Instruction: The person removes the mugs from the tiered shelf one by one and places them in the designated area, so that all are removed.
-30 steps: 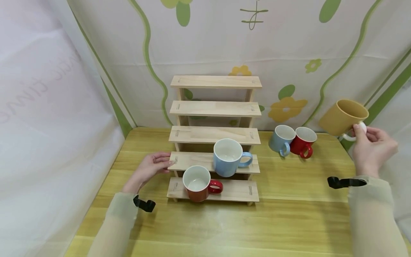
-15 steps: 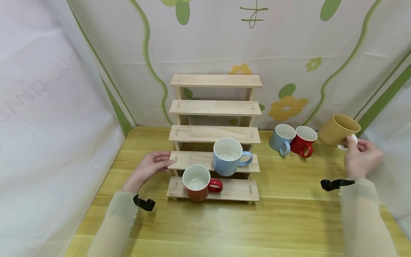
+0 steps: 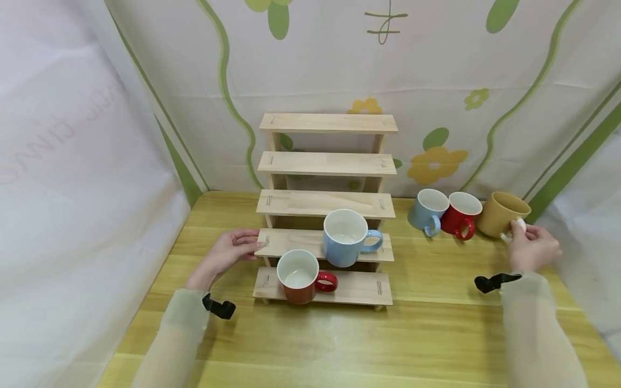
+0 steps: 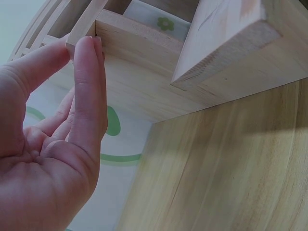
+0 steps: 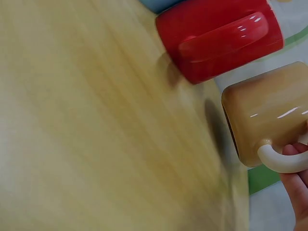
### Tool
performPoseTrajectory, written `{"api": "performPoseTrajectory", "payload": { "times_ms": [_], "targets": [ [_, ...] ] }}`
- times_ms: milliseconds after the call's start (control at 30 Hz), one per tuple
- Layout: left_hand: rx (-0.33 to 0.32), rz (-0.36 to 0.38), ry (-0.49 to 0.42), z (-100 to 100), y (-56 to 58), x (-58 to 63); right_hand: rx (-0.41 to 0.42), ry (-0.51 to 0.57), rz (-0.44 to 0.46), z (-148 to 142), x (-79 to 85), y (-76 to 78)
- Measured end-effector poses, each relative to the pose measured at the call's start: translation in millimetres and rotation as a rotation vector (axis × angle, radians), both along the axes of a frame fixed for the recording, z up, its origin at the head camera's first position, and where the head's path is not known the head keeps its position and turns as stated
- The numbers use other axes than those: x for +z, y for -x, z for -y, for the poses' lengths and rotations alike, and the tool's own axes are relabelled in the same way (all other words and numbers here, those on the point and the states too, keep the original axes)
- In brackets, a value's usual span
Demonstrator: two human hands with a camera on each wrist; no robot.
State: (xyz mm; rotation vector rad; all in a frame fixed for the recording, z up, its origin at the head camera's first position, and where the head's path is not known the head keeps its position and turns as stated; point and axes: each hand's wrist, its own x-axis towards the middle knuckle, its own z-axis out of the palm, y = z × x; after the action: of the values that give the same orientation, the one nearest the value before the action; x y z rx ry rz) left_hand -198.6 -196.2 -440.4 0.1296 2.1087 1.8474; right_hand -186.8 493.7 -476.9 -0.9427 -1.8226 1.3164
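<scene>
My right hand [image 3: 533,248] pinches the white handle of a yellow mug [image 3: 499,215] at the back right. In the right wrist view, the yellow mug [image 5: 267,110] appears just above the table, its shadow beside its base. A red mug [image 3: 458,214] with a white inside stands close to its left, and a light blue mug [image 3: 424,213] is left of that. My left hand [image 3: 227,253] pinches the left end of a step on the stepped wooden rack [image 3: 291,242]; the left wrist view shows thumb and fingers on that board's corner [image 4: 84,29].
On the rack's lowest step sits a brownish-red mug [image 3: 298,285] with a red handle. Another light blue mug [image 3: 342,245] stands on the step above it. A printed white cloth [image 3: 310,64] hangs behind the wooden table [image 3: 310,345], and more cloth hangs at both sides.
The right hand has brought the yellow mug down and to the left, beside the red mug on the table. My left hand stays on the rack.
</scene>
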Motion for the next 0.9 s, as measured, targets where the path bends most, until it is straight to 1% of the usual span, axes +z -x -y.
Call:
{"api": "performPoseTrajectory", "payload": {
  "times_ms": [167, 300, 400, 567, 667, 733, 800, 833, 900],
  "targets": [
    [-0.001, -0.005, 0.004, -1.1, -0.3, 0.6, 0.014, 0.015, -0.003, -1.1, -7.2, 0.4],
    [0.0, -0.004, 0.011, -1.6, -0.7, 1.5, 0.059, 0.04, -0.017, -2.1, -8.1, 1.5],
    [-0.001, -0.003, 0.017, -1.4, -0.6, 1.9, 0.098, 0.092, -0.012, -2.9, -7.9, 0.4],
    [0.003, -0.003, 0.004, 0.1, 0.5, 0.4, 0.144, 0.144, 0.044, -3.4, -7.1, -4.2],
    [-0.005, -0.01, -0.007, 0.6, 0.9, 0.0, 0.179, 0.168, 0.079, -5.0, -7.7, -6.4],
    [-0.009, -0.014, -0.009, 0.7, 0.9, -0.1, 0.204, 0.212, 0.088, -5.7, -6.7, -6.9],
    [-0.013, -0.014, -0.011, 0.5, 0.9, -0.1, 0.213, 0.231, 0.112, -4.5, -3.3, -7.4],
    [-0.013, -0.013, -0.011, 0.3, 0.8, -0.2, 0.211, 0.223, 0.134, -3.3, -0.5, -7.8],
    [-0.012, -0.009, -0.013, -0.1, 0.8, -0.3, 0.179, 0.194, 0.157, 0.6, 5.6, -8.0]
  ]
}}
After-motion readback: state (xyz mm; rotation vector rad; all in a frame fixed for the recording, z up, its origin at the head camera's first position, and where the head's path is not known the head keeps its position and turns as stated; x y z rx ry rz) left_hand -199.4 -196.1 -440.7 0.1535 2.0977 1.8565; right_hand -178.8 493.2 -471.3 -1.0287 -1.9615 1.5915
